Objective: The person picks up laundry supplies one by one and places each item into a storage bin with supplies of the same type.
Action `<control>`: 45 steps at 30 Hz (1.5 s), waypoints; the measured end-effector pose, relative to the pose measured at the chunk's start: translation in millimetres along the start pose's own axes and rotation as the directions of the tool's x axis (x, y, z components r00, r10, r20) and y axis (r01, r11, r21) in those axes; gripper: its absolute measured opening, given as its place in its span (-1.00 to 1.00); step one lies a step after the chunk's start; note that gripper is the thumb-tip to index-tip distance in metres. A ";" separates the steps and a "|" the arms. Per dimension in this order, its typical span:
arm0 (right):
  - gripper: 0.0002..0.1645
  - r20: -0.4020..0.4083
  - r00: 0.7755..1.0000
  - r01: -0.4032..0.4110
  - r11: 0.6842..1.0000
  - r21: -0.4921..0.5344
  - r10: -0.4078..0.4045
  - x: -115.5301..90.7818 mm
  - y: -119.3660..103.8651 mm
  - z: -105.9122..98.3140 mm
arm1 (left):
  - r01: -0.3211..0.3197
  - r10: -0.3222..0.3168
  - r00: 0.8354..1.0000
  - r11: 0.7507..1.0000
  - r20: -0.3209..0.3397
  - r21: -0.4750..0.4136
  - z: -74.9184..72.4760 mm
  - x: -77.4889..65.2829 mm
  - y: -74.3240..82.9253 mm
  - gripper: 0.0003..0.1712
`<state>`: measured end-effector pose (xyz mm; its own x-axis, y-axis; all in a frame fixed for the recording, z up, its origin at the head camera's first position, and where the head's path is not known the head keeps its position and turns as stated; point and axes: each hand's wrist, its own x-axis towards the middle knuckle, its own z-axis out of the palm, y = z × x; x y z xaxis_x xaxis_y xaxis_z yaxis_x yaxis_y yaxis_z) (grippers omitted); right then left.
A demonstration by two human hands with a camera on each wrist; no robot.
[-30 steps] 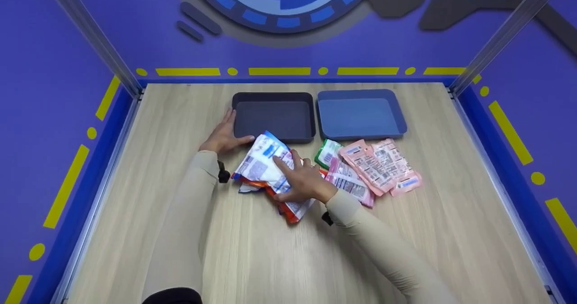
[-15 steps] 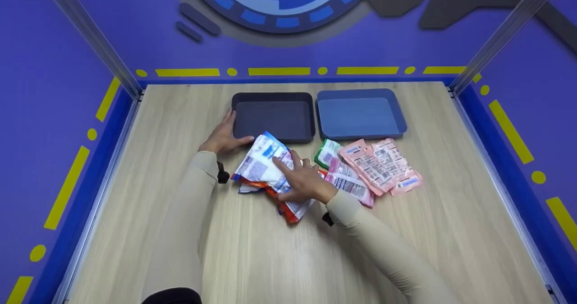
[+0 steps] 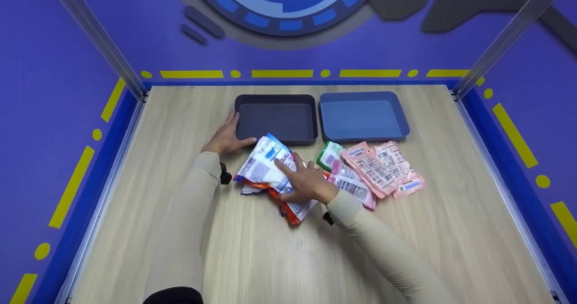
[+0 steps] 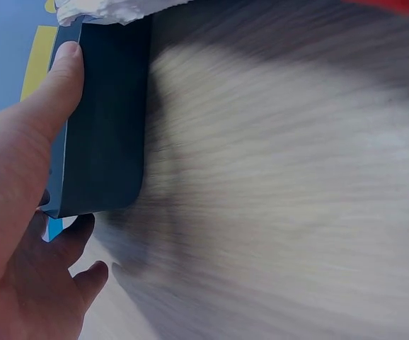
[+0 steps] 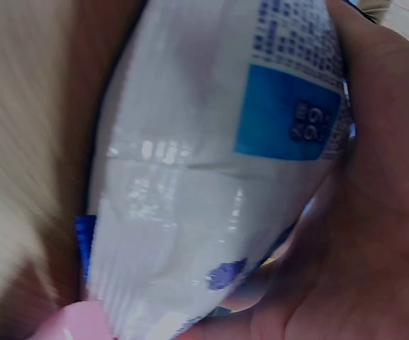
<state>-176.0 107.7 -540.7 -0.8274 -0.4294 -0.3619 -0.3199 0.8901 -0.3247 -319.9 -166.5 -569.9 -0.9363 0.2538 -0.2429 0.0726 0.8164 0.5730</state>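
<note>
Nearest, reaching in from the bottom edge in beige sleeves (image 3: 383, 250), over a pale wood-grain tabletop (image 3: 469, 232). Beyond the cuffs, with the right hand (image 3: 309, 184) spread wide over a white-and-blue printed packet (image 3: 262, 166), thumb and index fingertip well apart on top; in the right wrist view, palm close alongside the bulging packet, but cannot tell how firmly held. Partly hidden beneath: a red-orange packet (image 3: 295, 214). To the right, overlapping in a loose heap: a mauve-pink packet (image 3: 351, 184), two salmon-pink packets (image 3: 369, 171) and a green-and-white packet (image 3: 331, 154). Farther up, with the left hand (image 3: 227, 137) splayed wide around the front-left corner of a dark gray tray (image 3: 277, 114), thumb along the front wall, fingers along the left side. Just beside, to the right: a blue-gray tray (image 3: 365, 114). At the far end, a purple-blue wall (image 3: 306, 58) marked with yellow dashes (image 3: 281, 73). Compared with half a second earlier, shifted slightly right and down as a whole in the head view, with hands, packets and trays in the same arrangement.
</note>
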 end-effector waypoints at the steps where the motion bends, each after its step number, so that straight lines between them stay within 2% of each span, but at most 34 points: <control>1: 0.23 0.009 1.000 -0.011 1.000 -0.005 0.011 -0.3 -0.5 -1.1 | 0.002 -0.002 1.000 1.000 0.000 -0.001 0.6 0.5 0.1 0.39; 12: 0.21 0.024 1.000 0.003 1.000 0.018 -0.003 -0.9 0.8 -2.8 | -0.004 0.004 1.000 1.000 -0.004 0.003 4.0 -0.7 -3.0 0.34; 27: 0.16 0.049 0.999 -0.022 0.997 0.073 0.018 0.1 1.0 -3.3 | 0.005 -0.005 1.000 1.000 -0.011 -0.014 2.4 -4.1 -2.0 0.32; 38: 0.15 0.105 0.988 -0.118 0.992 0.042 0.113 -2.1 -5.4 -14.9 | 0.002 -0.002 1.000 1.000 -0.018 -0.019 3.2 -0.4 1.3 0.33; 45: 0.15 0.093 0.994 -0.062 0.998 0.014 0.061 -0.7 -2.7 -15.3 | -0.034 0.034 0.999 0.999 -0.013 -0.009 0.7 -0.5 -1.6 0.31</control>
<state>-181.6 108.0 -526.2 -0.7987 -0.3868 -0.4610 -0.2609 0.9129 -0.3140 -319.3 -167.5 -571.3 -0.9378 0.2745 -0.2127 0.1017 0.8026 0.5878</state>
